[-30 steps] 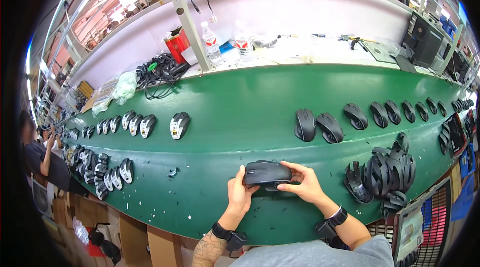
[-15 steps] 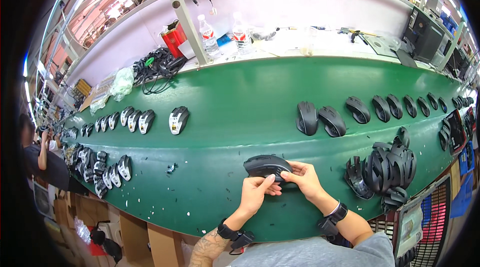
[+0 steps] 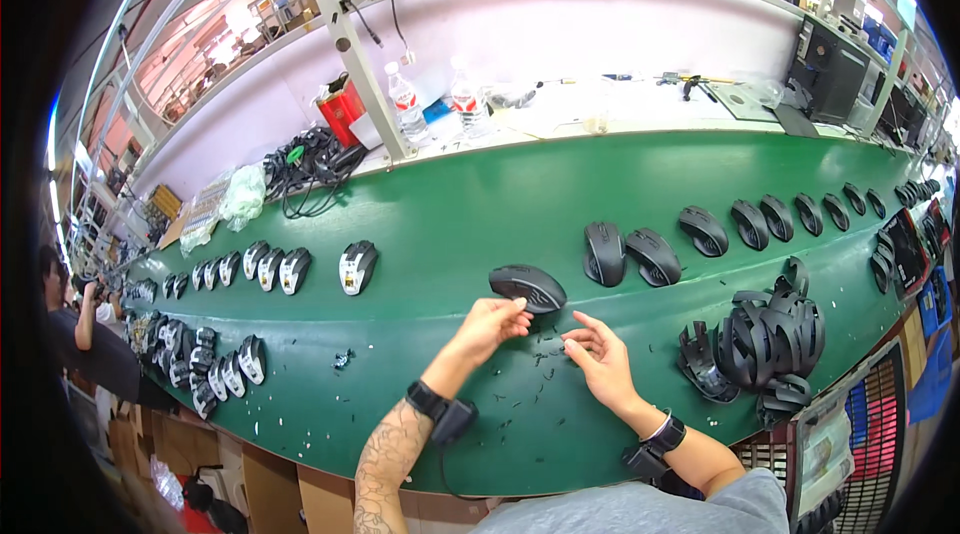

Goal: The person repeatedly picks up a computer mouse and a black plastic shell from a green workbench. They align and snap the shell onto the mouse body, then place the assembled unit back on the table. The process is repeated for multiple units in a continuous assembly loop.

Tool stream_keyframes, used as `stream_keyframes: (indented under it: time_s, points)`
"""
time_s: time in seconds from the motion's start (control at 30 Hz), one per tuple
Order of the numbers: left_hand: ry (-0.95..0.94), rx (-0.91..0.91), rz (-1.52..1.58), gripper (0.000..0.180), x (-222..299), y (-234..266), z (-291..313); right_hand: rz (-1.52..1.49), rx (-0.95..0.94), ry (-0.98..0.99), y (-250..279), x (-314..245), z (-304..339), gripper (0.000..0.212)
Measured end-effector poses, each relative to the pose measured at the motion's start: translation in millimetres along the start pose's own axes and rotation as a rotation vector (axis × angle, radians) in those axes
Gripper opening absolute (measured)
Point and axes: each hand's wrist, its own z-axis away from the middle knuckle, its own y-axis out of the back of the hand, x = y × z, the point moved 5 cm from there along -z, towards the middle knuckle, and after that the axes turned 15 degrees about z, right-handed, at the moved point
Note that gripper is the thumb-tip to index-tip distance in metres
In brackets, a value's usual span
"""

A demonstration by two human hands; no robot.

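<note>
A black computer mouse (image 3: 527,284) is at the middle of the green bench, just beyond my hands. My left hand (image 3: 490,327) is closed, with thumb and fingertips pinched at the mouse's near edge. To the right, apart from the mouse, my right hand (image 3: 600,359) is empty, its fingers spread and partly bent. Small black scraps (image 3: 545,371) lie on the bench between and below the hands. Both wrists wear black strapped devices.
Several finished-looking black mice (image 3: 653,256) form a row to the right. Mice with white panels (image 3: 357,268) line the left. Black plastic shells (image 3: 770,339) are heaped at the right, near a black mesh crate (image 3: 855,444). Bottles (image 3: 406,102) and tangled cables (image 3: 315,164) stand behind.
The mouse has moved away from me, with my left hand following it. My right hand has let go of it and drawn apart, its fingers spreading. The view has shifted slightly.
</note>
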Motion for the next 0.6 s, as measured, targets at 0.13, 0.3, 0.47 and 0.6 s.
stream_keyframes:
  time_s: [0.13,0.3,0.47,0.6]
  points:
    - [0.095,-0.054,-0.501,0.029,22.0,31.9,-43.0,0.138,-0.029,0.086,-4.9,-8.8,3.1,0.045]
    - [-0.353,0.331,-1.37,0.016,58.2,1.9,-33.4,0.401,0.037,0.385,-5.8,-30.9,15.7,0.043]
    - [-0.925,0.147,-1.17,0.014,54.4,-102.8,-7.1,0.499,0.089,0.933,-10.5,-51.5,37.5,0.023]
    - [-0.785,-0.57,-1.059,0.026,-9.4,-181.5,-10.5,0.43,0.103,1.247,-14.4,-60.4,59.1,0.02]
